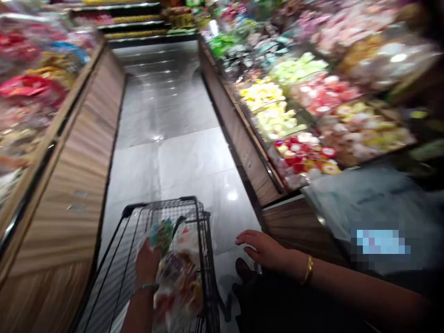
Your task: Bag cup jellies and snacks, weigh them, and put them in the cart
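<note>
Head view: my left hand [147,261] is down inside the shopping cart [189,199], at the near edge of a teal-green packet [162,236]; fingers are mostly hidden behind the back of the hand and blurred, so I can't tell if they're clenched on the packet or just against it; silver-toned band [147,287] on that wrist. Packet is inside the cart, toward its far end; clear bags [178,282] with red and orange contents lie nearer me, along the cart's right side; a white package [185,238] with a small red mark sits just right of the packet.

My right hand [262,247] is released, nothing in it; fingers loosely extended, pointing left, out over the floor [173,157] and apart from the cart; gold bracelet [308,269] on the wrist; dark shoe [244,268] shows just below the hand.

Right of the aisle, a wood-sided display [239,125] holds small wrapped items in yellow, green, pink and red; a wood-panelled display [79,171] with bagged goods runs along the left; stocked shelves [132,27] at the far end.
</note>
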The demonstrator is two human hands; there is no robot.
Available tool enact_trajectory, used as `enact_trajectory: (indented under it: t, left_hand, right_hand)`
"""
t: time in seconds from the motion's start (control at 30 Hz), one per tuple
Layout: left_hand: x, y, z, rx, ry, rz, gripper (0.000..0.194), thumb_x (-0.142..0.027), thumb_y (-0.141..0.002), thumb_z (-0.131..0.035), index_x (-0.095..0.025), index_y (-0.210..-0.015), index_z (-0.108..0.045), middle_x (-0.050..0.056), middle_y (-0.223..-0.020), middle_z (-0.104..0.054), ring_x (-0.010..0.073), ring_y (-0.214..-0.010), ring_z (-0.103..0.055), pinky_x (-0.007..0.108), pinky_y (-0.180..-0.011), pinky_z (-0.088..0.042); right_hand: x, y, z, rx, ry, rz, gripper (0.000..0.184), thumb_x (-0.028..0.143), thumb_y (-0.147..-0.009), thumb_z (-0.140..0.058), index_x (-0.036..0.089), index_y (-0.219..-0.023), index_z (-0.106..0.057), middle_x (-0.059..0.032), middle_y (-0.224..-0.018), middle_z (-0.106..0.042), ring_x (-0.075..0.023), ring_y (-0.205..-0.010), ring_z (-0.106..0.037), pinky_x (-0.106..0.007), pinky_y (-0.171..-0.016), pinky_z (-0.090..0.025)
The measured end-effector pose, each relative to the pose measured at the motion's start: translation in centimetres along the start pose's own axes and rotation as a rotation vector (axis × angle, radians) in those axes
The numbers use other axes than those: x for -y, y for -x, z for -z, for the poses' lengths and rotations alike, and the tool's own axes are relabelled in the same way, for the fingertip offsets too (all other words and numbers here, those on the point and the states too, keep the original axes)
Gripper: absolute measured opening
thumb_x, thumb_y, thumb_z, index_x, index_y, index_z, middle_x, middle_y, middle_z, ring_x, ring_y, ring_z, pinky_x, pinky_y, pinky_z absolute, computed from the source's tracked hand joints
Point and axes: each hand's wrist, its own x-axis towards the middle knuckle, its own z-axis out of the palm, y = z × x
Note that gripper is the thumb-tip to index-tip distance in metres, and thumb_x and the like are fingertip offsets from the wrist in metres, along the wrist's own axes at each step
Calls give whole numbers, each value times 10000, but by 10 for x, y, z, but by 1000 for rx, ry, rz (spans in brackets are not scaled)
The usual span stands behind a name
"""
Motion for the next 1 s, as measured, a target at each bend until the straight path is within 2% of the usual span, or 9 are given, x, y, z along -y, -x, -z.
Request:
enact_trajectory:
  t: [0.1,0.2,0.33,0.43,0.5,0.63,0.8,0.9,1.0]
  left_hand:
    - [-53,31,-12,32,226,-46,446,-385,-827,-631,-241,-1246,-582,92,-1283,-702,365,-1230,-625,536,-1026,-486]
    - [-125,97,-38,69,473,-165,523,-478,-825,-603,-242,-1291,-590,107,-1347,-668,335,-1249,-621,485,-1051,-489]
    - [-252,199,-77,444,737,-421,482,-470,-803,-669,-223,-1216,-645,132,-1299,-677,307,-1211,-638,471,-1043,-497]
    - [-346,258,-102,787,667,-685,408,-409,-793,-701,-209,-1149,-701,127,-1196,-701,275,-1109,-667,456,-1014,-505]
    - [-399,283,-115,1037,621,-742,428,-386,-748,-764,-212,-1137,-722,113,-1166,-695,264,-1091,-649,444,-1012,-492]
    - [-487,312,-139,1372,562,-535,709,-490,-614,-882,-197,-1222,-668,106,-1122,-673,251,-1057,-638,433,-1003,-477]
    - [-558,342,-171,1497,487,-402,740,-769,-742,-641,-194,-1208,-617,113,-1071,-681,212,-918,-683,379,-833,-549]
    - [-578,356,-188,1443,454,-421,638,-650,-675,-782,-162,-1068,-661,78,-881,-702,196,-751,-663,341,-715,-528]
    - [-585,361,-197,1329,498,-501,503,-543,-694,-800,-158,-1006,-714,74,-838,-720,202,-766,-656,344,-756,-502]
  right_hand:
    - [-43,69,52,-253,94,-151,335,164,-907,-508,223,-1178,-695,-99,-1260,-690,-219,-1184,-635,-414,-1052,-508]
    - [-92,130,99,-531,220,-301,311,242,-948,-467,230,-1174,-680,-113,-1265,-673,-254,-1206,-612,-479,-1072,-483]
    - [-149,176,146,-1042,419,-528,478,413,-897,-558,164,-1305,-570,-189,-1339,-583,-343,-1313,-495,-561,-1132,-389]
    - [-177,188,170,-1274,325,-715,675,497,-796,-650,121,-1344,-528,-225,-1410,-511,-385,-1376,-405,-579,-1168,-314]
    - [-187,192,182,-1312,70,-770,553,513,-772,-649,148,-1187,-625,-207,-1300,-602,-384,-1289,-491,-576,-1129,-354]
    - [-192,199,195,-1331,-288,-718,344,507,-887,-504,207,-948,-661,-101,-986,-732,-281,-980,-667,-468,-940,-525]
    - [-190,207,181,-1347,-254,-500,288,422,-958,-490,242,-1067,-687,-81,-1175,-729,-277,-1172,-646,-542,-1133,-397]
    - [-198,217,167,-1182,-62,-406,235,370,-976,-506,256,-1063,-693,-68,-1165,-739,-265,-1183,-649,-585,-1204,-291]
    - [-209,235,159,-1119,136,-487,353,405,-962,-562,225,-1259,-625,-118,-1296,-681,-287,-1252,-603,-606,-1200,-284]
